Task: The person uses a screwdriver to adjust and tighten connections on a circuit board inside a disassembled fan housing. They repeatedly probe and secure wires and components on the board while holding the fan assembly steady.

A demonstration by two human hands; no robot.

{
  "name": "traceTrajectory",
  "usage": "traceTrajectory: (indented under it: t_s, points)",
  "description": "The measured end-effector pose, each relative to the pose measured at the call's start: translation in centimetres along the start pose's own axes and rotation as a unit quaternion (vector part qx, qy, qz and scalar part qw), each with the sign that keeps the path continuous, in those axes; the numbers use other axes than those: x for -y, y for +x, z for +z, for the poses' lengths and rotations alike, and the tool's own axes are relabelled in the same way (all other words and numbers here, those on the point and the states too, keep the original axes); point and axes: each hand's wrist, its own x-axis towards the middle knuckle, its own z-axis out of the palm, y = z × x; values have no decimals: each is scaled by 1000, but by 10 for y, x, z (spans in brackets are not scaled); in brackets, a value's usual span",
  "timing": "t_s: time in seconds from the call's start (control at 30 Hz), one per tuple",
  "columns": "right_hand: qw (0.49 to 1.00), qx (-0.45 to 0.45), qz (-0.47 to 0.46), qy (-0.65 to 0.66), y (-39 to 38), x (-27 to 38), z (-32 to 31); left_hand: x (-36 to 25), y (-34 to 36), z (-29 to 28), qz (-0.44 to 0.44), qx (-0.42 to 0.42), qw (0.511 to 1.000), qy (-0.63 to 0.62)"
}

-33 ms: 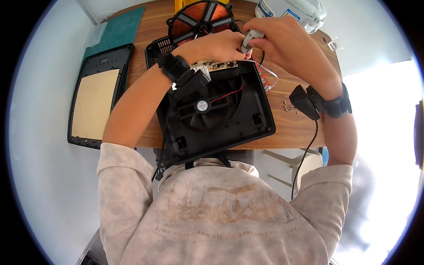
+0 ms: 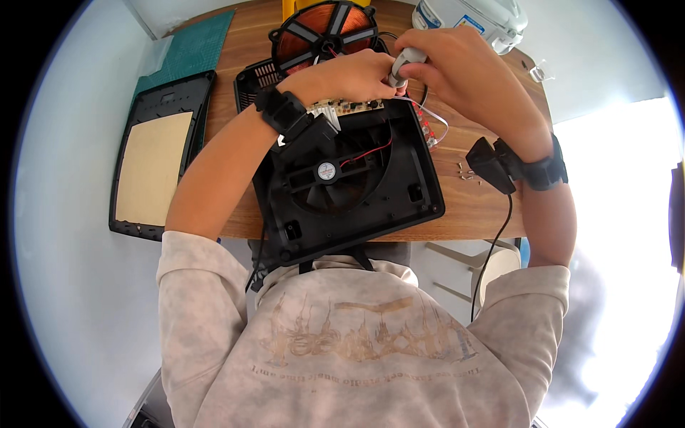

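At the top centre of the frame both hands meet over the far edge of an opened black housing (image 2: 357, 192), which sits at the near edge of a wooden table (image 2: 478, 207), its lower end overhanging toward the person's chest. The right hand (image 2: 464, 78) has its fingers closed around a grey-handled tool (image 2: 408, 60), most likely a screwdriver, with its tip pointed down at the green circuit board (image 2: 346, 107) along the housing's upper edge. The left hand (image 2: 349, 75) is curled beside it, fingertips pressed together near the tool's tip; whether they pinch a screw or only steady the board I cannot tell. The job looks well along in the way of taking apart: the top cover (image 2: 153, 160) with its tan panel already lies off at the left of the frame, the copper coil (image 2: 325, 32) has been lifted out and rests just above the hands, and a few small screws (image 2: 464, 171) lie loose at the right, near the wrist. The fan (image 2: 327, 171) with its red wire is still seated in the middle of the housing, and the board is not yet out.
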Motion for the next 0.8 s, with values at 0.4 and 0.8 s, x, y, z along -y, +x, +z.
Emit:
traceTrajectory:
  t_s: [0.4, 0.8]
  points:
    - [983, -16, 76, -169, 12, 17, 19, 18, -1, 12, 98, -40, 992, -68]
    - [992, 18, 120, -32, -27, 1, 12, 32, -21, 24, -20, -25, 989, 142]
